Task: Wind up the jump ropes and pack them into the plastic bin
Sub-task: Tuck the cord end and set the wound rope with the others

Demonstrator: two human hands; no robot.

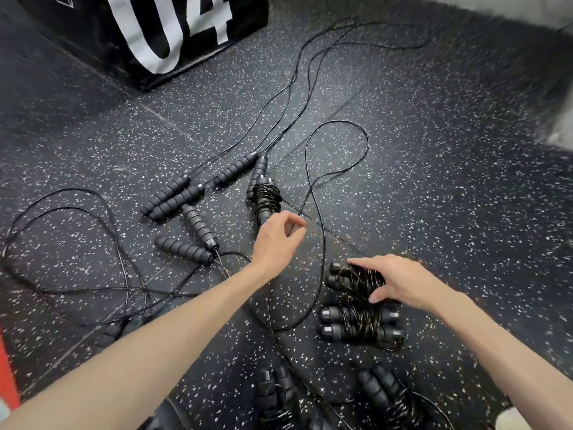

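Midway through the tidy-up, a person's left hand (280,235) reaches toward a wound rope bundle (266,201) on the speckled gym floor (434,181), fingers loosely curled and holding nothing, while the right hand (400,282) lies on another wound bundle (356,279), fingers extended over its coils. A clean pick-up likely means closing around both handles and the wraps together so nothing unspools. Two more bundles (361,324) sit just nearer, and unwound ropes with foam handles (173,197) sprawl to the left. A loose cord (322,243) runs between the hands and could snag. A black box marked "04" (173,32) stands beyond; no plastic bin is visible
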